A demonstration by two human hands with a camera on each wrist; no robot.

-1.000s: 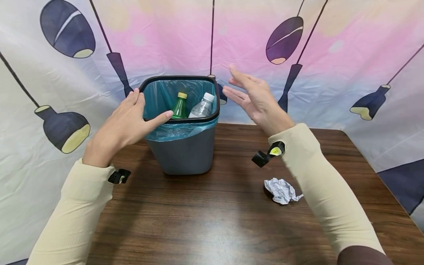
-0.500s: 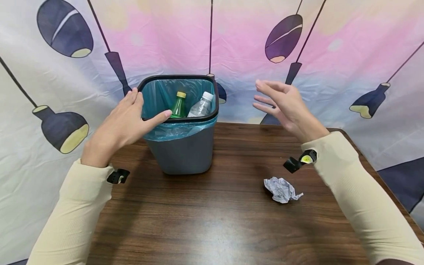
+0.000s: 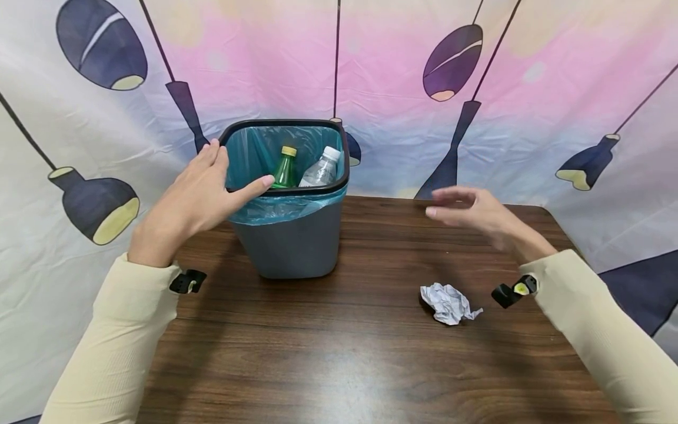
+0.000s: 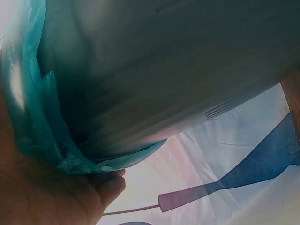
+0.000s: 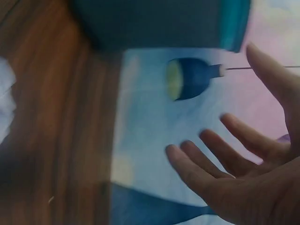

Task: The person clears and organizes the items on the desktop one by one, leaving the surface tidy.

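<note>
A grey trash bin with a blue liner bag folded over its black rim stands at the back of the table. My left hand rests on the left of that rim, thumb stretched along the front edge; the left wrist view shows the palm against the liner. Inside lean a green bottle with a yellow cap and a clear bottle with a white cap; their lower parts are hidden. Holding nothing, my right hand hovers behind and above a crumpled paper ball, its fingers spread and pointing left.
The brown wooden table carries the bin and the paper. A patterned curtain hangs close behind the table, and the table's right edge runs near the right forearm.
My right hand has moved right, away from beside the bin's rim, and lowered toward the table. The left hand, bin, bottles and paper have stayed in place.
</note>
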